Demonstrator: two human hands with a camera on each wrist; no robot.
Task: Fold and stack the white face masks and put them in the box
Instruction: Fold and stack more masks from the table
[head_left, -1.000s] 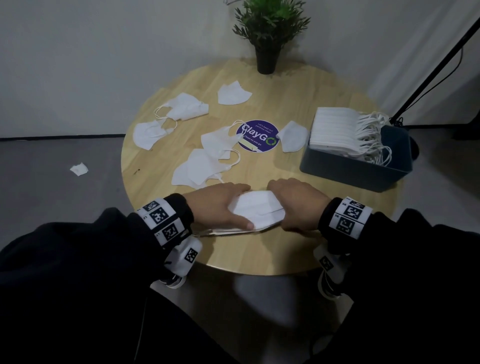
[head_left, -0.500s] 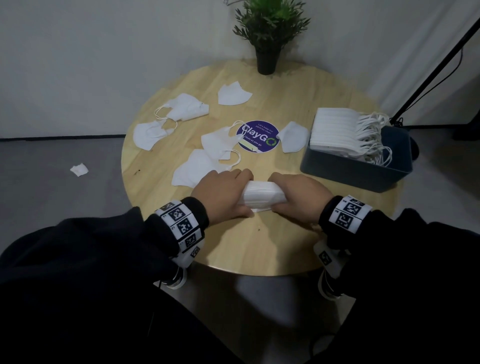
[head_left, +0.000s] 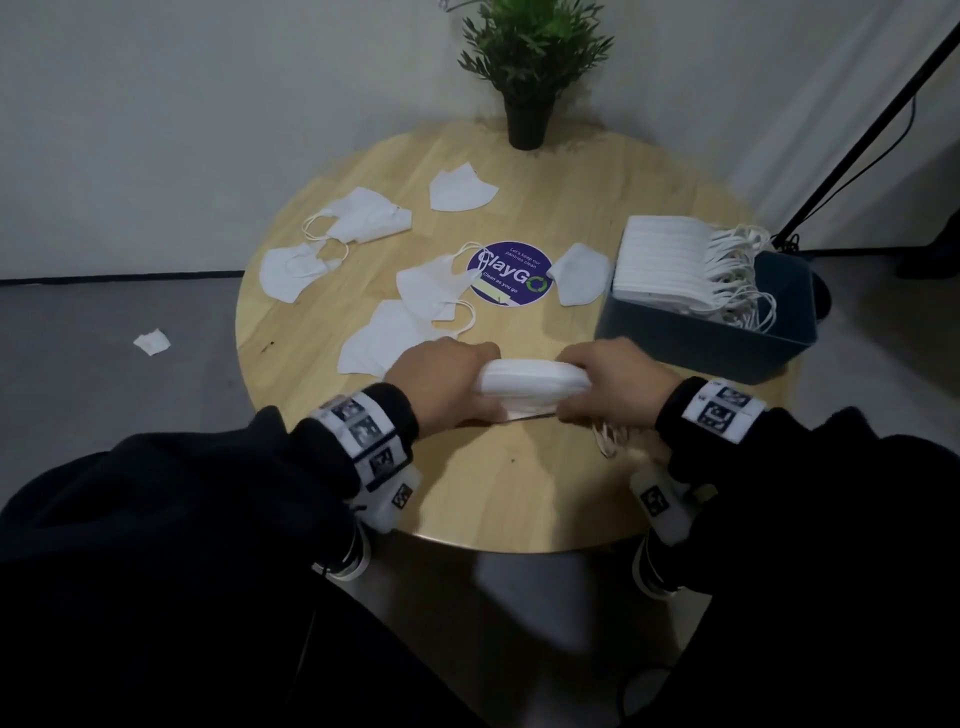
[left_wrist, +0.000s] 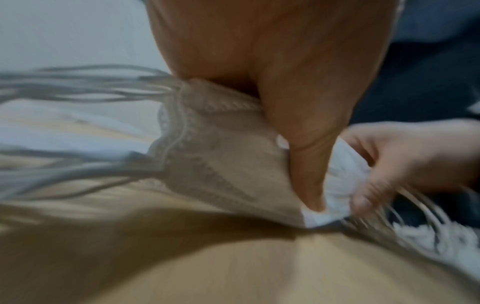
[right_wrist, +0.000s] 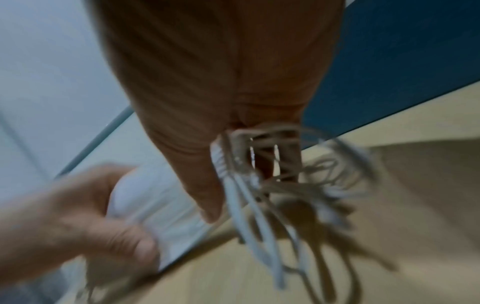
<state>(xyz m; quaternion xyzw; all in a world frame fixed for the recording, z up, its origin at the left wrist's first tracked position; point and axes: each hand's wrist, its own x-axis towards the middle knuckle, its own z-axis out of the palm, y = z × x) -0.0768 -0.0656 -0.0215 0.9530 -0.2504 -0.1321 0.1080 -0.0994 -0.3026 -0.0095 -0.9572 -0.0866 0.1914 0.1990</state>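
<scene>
A small stack of folded white masks (head_left: 530, 382) is held just above the round wooden table (head_left: 519, 499), near its front. My left hand (head_left: 441, 382) grips its left end, thumb underneath; the wrist view shows the stack (left_wrist: 221, 164) pinched there. My right hand (head_left: 613, 382) grips the right end, with ear loops (right_wrist: 259, 195) dangling below it. A dark blue box (head_left: 711, 332) at the right holds a tall pile of folded masks (head_left: 665, 265). Several loose masks (head_left: 379, 332) lie spread over the table's left and middle.
A potted plant (head_left: 530, 67) stands at the table's far edge. A round purple sticker (head_left: 511, 273) marks the table centre. A black stand pole (head_left: 872, 109) leans at the right. A scrap of white paper (head_left: 151, 342) lies on the floor at left.
Both hands gathered the flat stack from the table's front edge, squeezed it together and lifted it, moving it away from me and slightly right toward the box.
</scene>
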